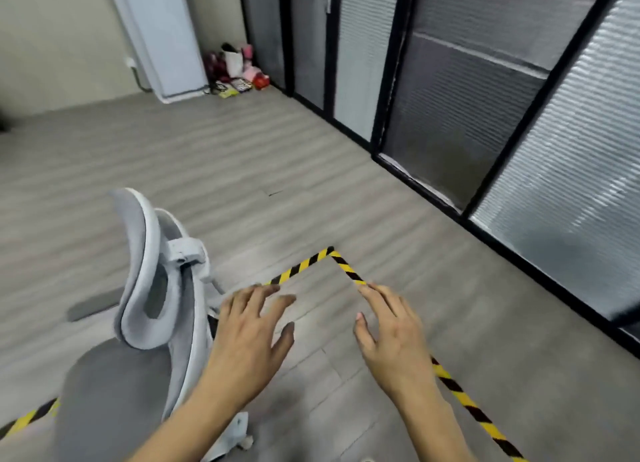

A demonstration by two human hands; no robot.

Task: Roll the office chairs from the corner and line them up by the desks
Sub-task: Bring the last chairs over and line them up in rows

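Observation:
A grey and white office chair (138, 288) with a curved headrest and a grey seat stands at the lower left, its back toward me. My left hand (249, 337) hovers just to the right of the chair's backrest, fingers spread, holding nothing. My right hand (391, 333) is stretched out over the floor further right, fingers straight, apart from the chair. No desk is in view.
Yellow and black tape (311, 264) marks a corner on the grey wood floor (242, 170). Glass partitions with black frames (450, 122) run along the right. A tall white unit (162, 35) and a pile of small items (239, 70) stand in the far corner.

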